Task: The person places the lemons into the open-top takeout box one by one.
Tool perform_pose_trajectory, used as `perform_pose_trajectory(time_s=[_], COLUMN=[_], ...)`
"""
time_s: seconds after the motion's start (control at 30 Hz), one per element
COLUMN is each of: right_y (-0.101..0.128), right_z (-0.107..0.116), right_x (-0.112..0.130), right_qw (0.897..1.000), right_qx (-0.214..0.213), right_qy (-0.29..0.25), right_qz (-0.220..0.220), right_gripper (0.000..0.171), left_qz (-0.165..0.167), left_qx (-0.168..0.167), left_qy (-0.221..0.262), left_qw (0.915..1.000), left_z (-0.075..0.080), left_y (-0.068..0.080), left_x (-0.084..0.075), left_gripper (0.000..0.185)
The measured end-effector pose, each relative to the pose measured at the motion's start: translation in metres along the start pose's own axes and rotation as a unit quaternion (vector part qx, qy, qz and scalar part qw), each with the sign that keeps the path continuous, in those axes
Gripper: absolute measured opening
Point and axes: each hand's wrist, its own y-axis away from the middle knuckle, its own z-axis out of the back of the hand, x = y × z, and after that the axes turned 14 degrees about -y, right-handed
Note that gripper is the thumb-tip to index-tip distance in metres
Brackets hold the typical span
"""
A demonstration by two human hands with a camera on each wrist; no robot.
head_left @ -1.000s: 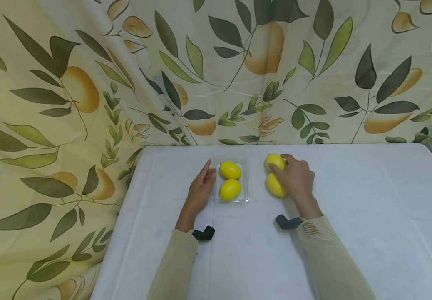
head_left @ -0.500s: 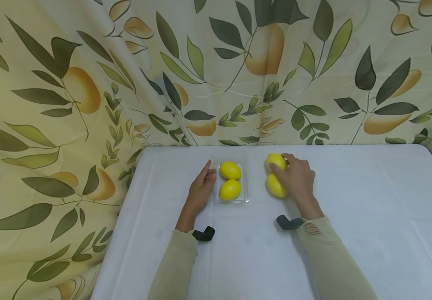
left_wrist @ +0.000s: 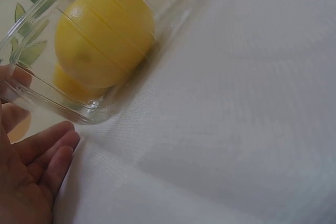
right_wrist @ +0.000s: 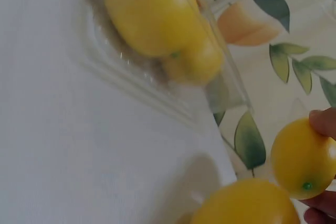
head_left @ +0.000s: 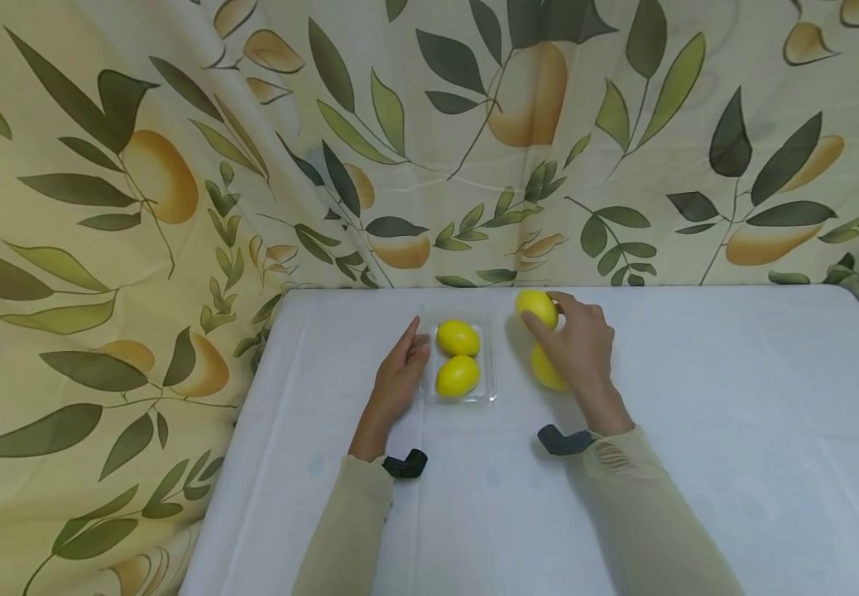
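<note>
Two yellow lemons lie one behind the other in a clear plastic container. My left hand is at the container's left side, fingertips right at the rim; its lower fingers lie loosely extended beside the plastic in the left wrist view. My right hand grips another lemon between thumb and fingers, to the right of the container. In the right wrist view this lemon shows a small green stem spot. A further lemon sits on the table, partly hidden below my right hand.
A white cloth covers the table. A curtain printed with leaves and fruit hangs behind its far edge and along the left. Dark wrist camera mounts stick out at both wrists.
My right hand has raised its lemon off its place beside the other one, shifting slightly left and away from me. The left hand and the container have stayed put.
</note>
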Motion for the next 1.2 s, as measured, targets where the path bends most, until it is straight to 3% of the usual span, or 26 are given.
perform_pose_trajectory(time_s=[0.27, 0.7, 1.0, 1.2], right_y=[0.001, 0.006, 0.004, 0.006], right_z=[-0.014, -0.040, -0.055, -0.061], right_x=[0.023, 0.039, 0.039, 0.041], right_qw=[0.999, 0.997, 0.998, 0.998], right_qx=[-0.006, 0.025, 0.048, 0.033], right_qy=[-0.007, -0.011, 0.007, 0.020], right_qz=[0.044, 0.068, 0.048, 0.043], right_gripper=[0.063, 0.063, 0.067, 0.068], left_qz=[0.003, 0.005, 0.006, 0.014], left_qx=[0.000, 0.000, -0.002, 0.001], left_qy=[-0.005, -0.004, -0.013, -0.013], left_qw=[1.0000, 1.0000, 0.9999, 0.9998], left_z=[0.000, 0.000, 0.000, 0.000], left_y=[-0.001, -0.002, -0.003, -0.002], left_x=[-0.001, -0.001, -0.001, -0.002], left_gripper=[0.057, 0.058, 0.055, 0.055])
